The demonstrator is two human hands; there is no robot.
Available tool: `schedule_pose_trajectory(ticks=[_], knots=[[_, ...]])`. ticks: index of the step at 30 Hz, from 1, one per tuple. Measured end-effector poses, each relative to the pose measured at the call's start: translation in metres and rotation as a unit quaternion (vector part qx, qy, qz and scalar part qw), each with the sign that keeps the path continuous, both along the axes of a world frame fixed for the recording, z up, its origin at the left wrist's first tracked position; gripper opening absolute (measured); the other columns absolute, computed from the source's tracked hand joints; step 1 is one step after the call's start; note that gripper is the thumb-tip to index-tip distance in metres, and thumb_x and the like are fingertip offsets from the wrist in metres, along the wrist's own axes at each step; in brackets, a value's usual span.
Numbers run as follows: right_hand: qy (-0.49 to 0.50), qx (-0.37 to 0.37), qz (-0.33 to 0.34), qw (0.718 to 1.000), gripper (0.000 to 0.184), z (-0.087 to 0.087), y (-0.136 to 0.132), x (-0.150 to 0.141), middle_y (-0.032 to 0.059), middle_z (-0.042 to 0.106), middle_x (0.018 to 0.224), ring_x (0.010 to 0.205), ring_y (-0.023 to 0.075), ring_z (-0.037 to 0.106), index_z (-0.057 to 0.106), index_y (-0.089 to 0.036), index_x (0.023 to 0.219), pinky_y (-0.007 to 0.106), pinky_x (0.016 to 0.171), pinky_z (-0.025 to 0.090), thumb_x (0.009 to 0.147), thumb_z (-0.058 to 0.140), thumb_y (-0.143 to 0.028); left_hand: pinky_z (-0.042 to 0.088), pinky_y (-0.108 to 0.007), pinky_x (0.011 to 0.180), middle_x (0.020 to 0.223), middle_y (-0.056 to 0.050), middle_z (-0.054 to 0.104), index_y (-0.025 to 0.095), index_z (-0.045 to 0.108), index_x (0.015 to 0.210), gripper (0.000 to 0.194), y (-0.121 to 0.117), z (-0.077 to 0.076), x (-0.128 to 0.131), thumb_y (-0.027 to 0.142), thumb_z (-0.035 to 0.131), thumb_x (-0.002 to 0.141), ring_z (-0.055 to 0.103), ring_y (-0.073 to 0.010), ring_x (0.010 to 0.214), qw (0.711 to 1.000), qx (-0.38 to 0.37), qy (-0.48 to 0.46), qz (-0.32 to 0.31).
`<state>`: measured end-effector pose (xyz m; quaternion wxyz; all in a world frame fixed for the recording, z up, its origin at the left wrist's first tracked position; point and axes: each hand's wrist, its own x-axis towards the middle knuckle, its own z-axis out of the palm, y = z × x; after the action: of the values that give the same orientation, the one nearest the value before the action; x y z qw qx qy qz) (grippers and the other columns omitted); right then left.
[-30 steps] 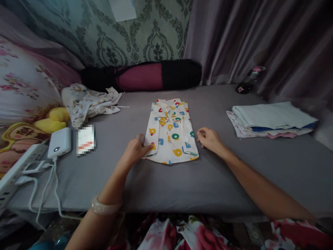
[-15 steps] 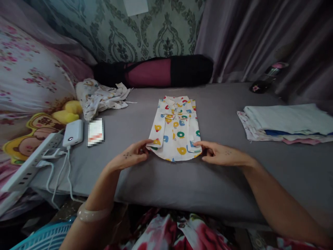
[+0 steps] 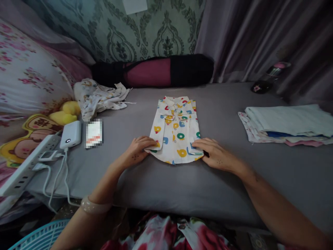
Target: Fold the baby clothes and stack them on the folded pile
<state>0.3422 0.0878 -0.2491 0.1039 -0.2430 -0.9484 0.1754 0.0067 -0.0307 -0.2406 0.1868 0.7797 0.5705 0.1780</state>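
Observation:
A small white shirt (image 3: 175,139) with colourful letter-like prints lies on the grey sheet in front of me. Its sides and sleeves are folded inward, and the collar points away from me. At its lower left corner, my left hand (image 3: 139,151) is closed on the edge, fingers over the cloth and thumb hidden beneath. My right hand (image 3: 215,154) grips the opposite lower corner, its fingertips on the folded sleeve end. The curved hem sags between the two hands.
Folded clothes (image 3: 283,121) are stacked at right, with a dark bottle (image 3: 265,81) behind. A crumpled printed garment (image 3: 101,99), a power bank (image 3: 70,134) and a power strip (image 3: 28,170) with cables lie at left. A long black-and-red bag (image 3: 151,72) lines the wall.
Both hands have turned over the shirt's lower corners, with more finger on top of the cloth. The hem has shifted slightly towards me, and its corners are spread a little wider.

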Motion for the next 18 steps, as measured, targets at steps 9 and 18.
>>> schedule_pose_trajectory(ticks=[9,18], knots=[[0.097,-0.041,-0.027,0.994,0.022,-0.002,0.008,-0.003,0.0051,0.068,0.108,0.101,0.0205,0.063,0.068,-0.024,0.102,0.036,0.091,0.049,0.087,0.052,-0.019,0.048,-0.027,0.075,0.102,-0.007,0.071,0.021,0.068,0.107,0.031,0.017,0.007,-0.003,0.039,0.050,0.090,0.064,-0.0176,0.086,0.994,-0.039,-0.067,0.075],[0.103,-0.057,-0.143,0.983,0.025,-0.014,0.019,-0.008,0.0042,0.065,0.090,0.075,0.0153,0.059,0.063,-0.020,0.076,0.029,0.067,0.044,0.093,0.047,-0.031,0.035,-0.021,0.054,0.066,0.001,0.061,0.017,0.068,0.088,0.038,0.032,-0.006,-0.007,0.050,0.049,0.087,0.049,-0.0113,0.058,0.978,-0.049,-0.059,0.193]])
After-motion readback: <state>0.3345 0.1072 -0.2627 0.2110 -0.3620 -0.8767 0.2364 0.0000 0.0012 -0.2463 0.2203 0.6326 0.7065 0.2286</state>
